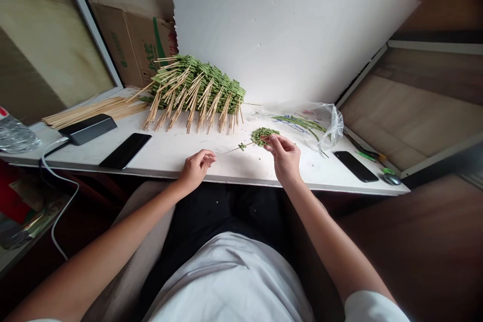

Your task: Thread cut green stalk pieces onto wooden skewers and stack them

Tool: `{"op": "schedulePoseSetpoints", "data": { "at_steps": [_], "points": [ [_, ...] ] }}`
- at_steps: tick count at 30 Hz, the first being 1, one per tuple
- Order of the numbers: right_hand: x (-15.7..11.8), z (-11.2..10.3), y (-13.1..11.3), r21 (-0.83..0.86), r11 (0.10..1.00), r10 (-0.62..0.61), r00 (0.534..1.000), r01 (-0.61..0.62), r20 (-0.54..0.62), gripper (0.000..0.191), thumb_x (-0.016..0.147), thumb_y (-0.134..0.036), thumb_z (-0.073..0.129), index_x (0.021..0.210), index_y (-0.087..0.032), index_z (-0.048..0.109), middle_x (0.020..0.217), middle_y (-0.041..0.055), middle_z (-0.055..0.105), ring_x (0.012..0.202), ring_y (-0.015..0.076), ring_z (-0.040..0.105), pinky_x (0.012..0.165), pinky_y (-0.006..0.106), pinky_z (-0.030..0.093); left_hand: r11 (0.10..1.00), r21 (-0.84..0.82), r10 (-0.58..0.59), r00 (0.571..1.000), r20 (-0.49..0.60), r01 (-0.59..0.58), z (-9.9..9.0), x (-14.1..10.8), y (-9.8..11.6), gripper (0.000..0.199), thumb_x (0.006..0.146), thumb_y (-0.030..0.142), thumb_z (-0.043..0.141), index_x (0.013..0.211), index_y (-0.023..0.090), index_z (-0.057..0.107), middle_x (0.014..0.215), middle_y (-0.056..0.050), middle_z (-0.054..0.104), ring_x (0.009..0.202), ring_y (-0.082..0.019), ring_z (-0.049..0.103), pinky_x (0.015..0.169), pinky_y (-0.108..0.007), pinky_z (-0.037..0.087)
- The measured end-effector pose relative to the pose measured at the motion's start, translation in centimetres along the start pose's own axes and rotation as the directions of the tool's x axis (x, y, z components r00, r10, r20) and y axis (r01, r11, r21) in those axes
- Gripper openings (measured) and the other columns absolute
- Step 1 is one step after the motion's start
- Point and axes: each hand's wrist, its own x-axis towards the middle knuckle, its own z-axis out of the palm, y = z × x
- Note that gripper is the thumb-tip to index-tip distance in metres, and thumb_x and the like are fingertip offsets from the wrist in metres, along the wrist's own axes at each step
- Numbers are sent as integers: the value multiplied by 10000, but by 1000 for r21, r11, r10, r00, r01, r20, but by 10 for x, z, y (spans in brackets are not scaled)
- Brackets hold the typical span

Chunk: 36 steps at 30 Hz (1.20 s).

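Note:
A thin skewer (226,152) stretches between my two hands above the table's front part, with small green pieces (242,146) threaded near its middle. My left hand (196,168) is closed on the skewer's left end. On the right, my right hand (285,155) pinches at the other end with thumb and finger; what lies between the fingertips is too small to make out. Just behind my right hand lies a small heap of cut green pieces (260,135). Farther back, a big stack of filled green skewers (204,85) has its bare stick ends pointing toward me.
Loose bare sticks (94,110) lie at the left, near a dark box-shaped device (90,128) and a phone (126,151). Long green stalks (302,123) rest on a clear plastic bag (334,123). Another phone (355,166) is at the right. A white panel (271,30) stands behind.

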Motion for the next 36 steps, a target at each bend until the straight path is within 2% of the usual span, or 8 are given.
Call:
{"op": "schedulePoseSetpoints", "data": {
  "at_steps": [3,8,13,17,21,25,33,36],
  "points": [
    [0,2,0,2,1000,27,999,-27,-26,396,765,-549,920,940,-209,819,1011,96,847,1085,284,798,902,398,656,999,-27,-17,1000,-15,17,0,-1,2,204,1021,367,672,953,182,724,772,-39,746,660,-161,700,652,-251,526],
    [-6,8,1,64,998,-7,1000,8,-10,380,743,-527,942,935,-224,815,1011,72,851,1110,293,801,934,413,664,1000,7,0,1000,4,0,-3,-1,1,275,1058,371,611,895,181,725,626,9,629,562,-129,597,622,-244,477],
    [-13,12,3,46,997,-66,998,66,9,354,797,-530,905,964,-235,802,1026,63,852,1119,299,804,931,433,674,999,-26,43,999,22,-42,-2,0,-3,232,1036,241,556,888,177,722,616,23,588,553,-117,571,609,-232,459],
    [-16,13,2,60,993,-107,994,104,38,312,809,-501,909,951,-244,803,1006,54,854,1107,299,809,907,424,676,998,-40,56,997,45,-54,-2,0,-6,243,908,76,491,875,175,710,636,21,604,566,-116,577,607,-222,460],
    [-22,18,-1,47,989,-141,987,137,80,268,828,-488,901,927,-254,814,1021,59,857,1133,306,804,943,438,669,998,-41,47,997,57,-45,-2,0,-7,263,863,45,473,860,172,703,674,9,649,572,-114,585,603,-217,461],
    [-34,28,1,-4,995,-96,984,97,152,283,800,-502,921,848,-246,813,995,70,857,1163,323,795,1029,463,646,999,-9,49,998,33,-49,-2,0,-3,230,966,135,524,859,173,724,630,19,614,545,-111,566,589,-219,447],
    [-40,31,15,-46,998,41,983,-33,178,331,753,-529,946,846,-229,842,1023,85,857,1139,319,800,983,437,654,998,38,45,999,-19,-44,0,-4,-1,250,1045,283,579,901,181,755,664,-12,686,583,-137,633,629,-249,494],
    [-38,28,19,-73,991,120,979,-109,162,363,727,-539,959,833,-214,835,1002,93,856,1035,302,820,926,428,674,998,48,50,998,-35,-49,2,-4,-1,253,1045,291,579,893,187,751,660,-16,698,574,-142,642,629,-254,507]
  ]
}}
